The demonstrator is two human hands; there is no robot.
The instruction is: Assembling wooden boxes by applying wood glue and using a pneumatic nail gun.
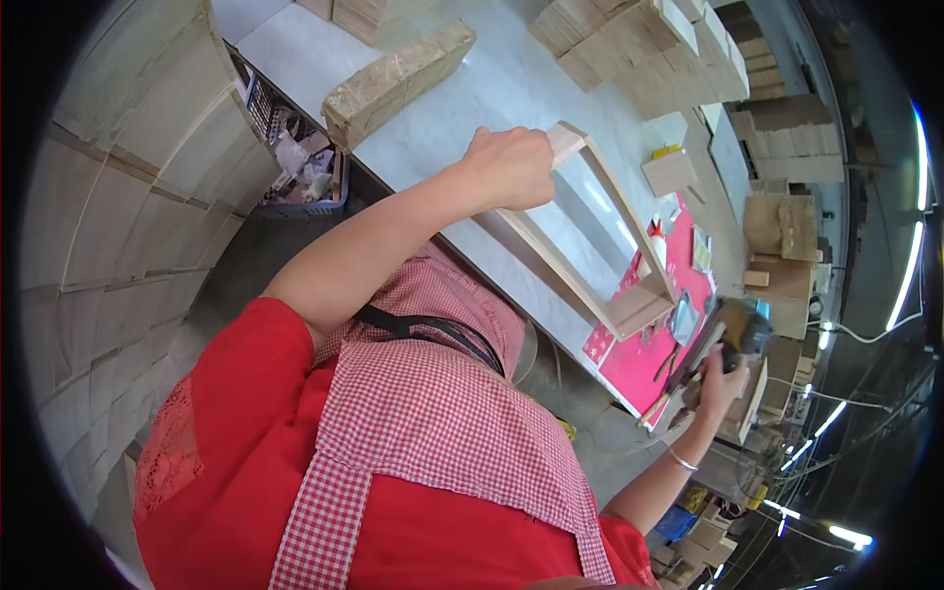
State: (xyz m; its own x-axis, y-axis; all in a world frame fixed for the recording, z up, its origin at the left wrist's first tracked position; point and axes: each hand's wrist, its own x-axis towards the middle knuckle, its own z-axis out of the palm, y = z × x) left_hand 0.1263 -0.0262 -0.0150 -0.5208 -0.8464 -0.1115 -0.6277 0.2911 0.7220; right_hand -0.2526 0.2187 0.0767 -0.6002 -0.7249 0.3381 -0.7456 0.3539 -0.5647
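Note:
My left hand is closed around one end of a rectangular, open wooden frame, tilted above the white worktable. The frame's far end hangs over a pink sheet on the table. Out to the right, my right hand is wrapped around the handle of a nail gun with a dark body and a yellow-brown part. Motion blurs the tool somewhat. A white bottle with a red cap stands on the pink sheet, behind the frame.
A tape-wrapped block lies on the table at the upper left. Stacked wooden boards stand at the back. A tall wall of stacked panels rises at my left, near a blue crate of scraps. A small wood piece lies beyond the frame.

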